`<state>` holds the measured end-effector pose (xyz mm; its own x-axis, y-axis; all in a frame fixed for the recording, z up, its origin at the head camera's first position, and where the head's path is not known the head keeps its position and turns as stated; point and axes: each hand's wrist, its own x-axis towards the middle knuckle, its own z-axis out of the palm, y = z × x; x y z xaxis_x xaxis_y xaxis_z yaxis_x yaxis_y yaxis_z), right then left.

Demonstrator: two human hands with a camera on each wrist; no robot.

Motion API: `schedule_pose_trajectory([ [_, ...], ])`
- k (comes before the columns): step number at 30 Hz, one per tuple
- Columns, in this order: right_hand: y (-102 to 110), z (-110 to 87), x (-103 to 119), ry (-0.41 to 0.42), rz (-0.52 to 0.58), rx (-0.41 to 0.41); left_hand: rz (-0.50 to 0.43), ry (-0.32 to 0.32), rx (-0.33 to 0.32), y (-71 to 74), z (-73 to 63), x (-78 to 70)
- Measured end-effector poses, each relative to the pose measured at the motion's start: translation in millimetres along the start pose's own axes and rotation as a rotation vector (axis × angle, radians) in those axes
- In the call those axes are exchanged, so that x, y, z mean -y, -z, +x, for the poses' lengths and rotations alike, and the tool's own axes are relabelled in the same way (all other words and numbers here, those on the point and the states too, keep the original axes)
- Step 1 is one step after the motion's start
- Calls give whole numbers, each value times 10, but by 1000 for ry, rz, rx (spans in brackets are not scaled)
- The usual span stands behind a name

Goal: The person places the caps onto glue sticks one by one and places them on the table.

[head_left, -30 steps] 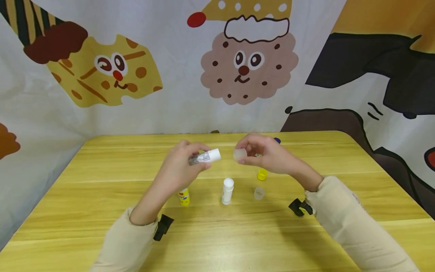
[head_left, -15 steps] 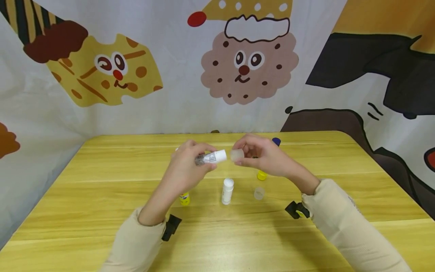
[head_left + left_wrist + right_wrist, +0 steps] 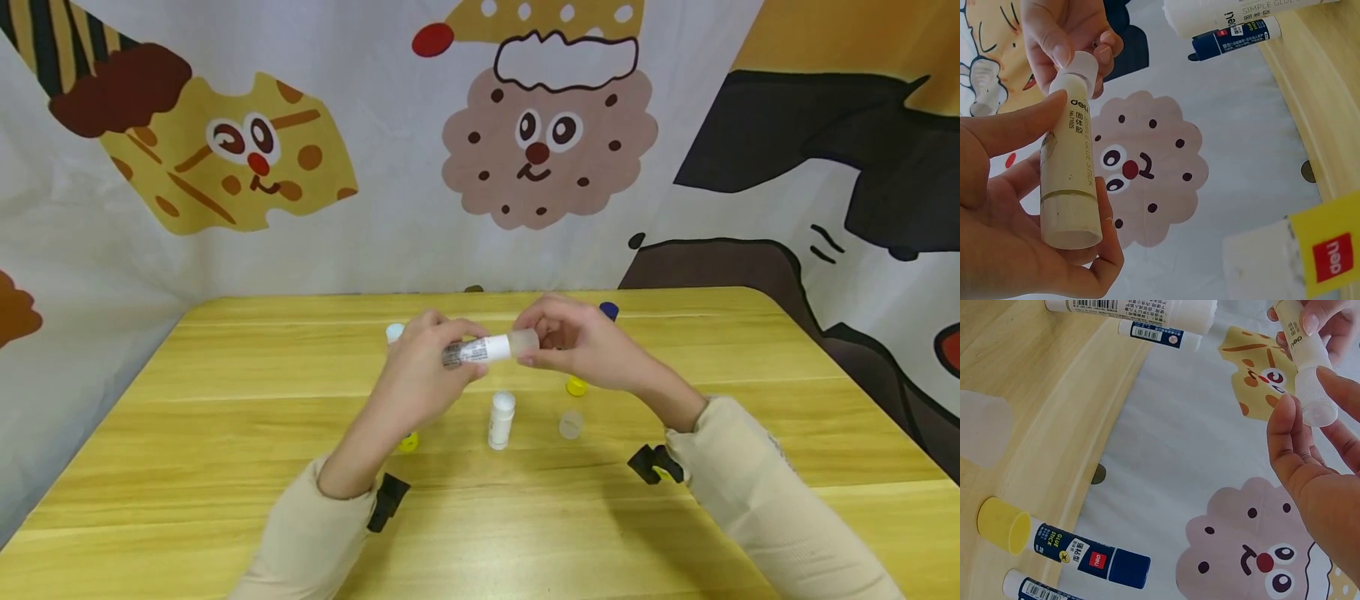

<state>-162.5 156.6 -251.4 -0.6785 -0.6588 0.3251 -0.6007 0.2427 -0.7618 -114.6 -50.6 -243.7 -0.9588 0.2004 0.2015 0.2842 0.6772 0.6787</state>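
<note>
In the head view my left hand [image 3: 416,371] grips a white glue stick [image 3: 487,348] lying nearly level above the table. Its printed label shows in the left wrist view, with the thumb along the barrel. My right hand [image 3: 588,342] pinches a translucent cap [image 3: 523,342] between thumb and fingers. The cap meets the stick's right end; the right wrist view shows the ribbed cap [image 3: 1316,397] in line with the barrel. How far it sits on cannot be told. Below the hands an uncapped white glue stick [image 3: 501,421] stands upright, with a second translucent cap [image 3: 571,425] to its right.
A yellow cap [image 3: 577,386] lies behind the loose translucent one. A blue-capped glue stick [image 3: 1129,565] stands at the back right. On the left, a yellow-labelled glue stick [image 3: 1329,250] and a white-topped one [image 3: 394,333] are partly behind my left hand. A printed cloth hangs behind the table.
My left hand has moved right with the glue stick, closing the gap to the cap. The right hand shifted slightly left, then stayed. Stick and cap now meet.
</note>
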Motion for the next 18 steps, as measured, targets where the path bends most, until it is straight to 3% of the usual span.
schedule_pose_trajectory([
  [18,-40,-16,18,50,33,3,-21,-12,14,-33,4,-6],
])
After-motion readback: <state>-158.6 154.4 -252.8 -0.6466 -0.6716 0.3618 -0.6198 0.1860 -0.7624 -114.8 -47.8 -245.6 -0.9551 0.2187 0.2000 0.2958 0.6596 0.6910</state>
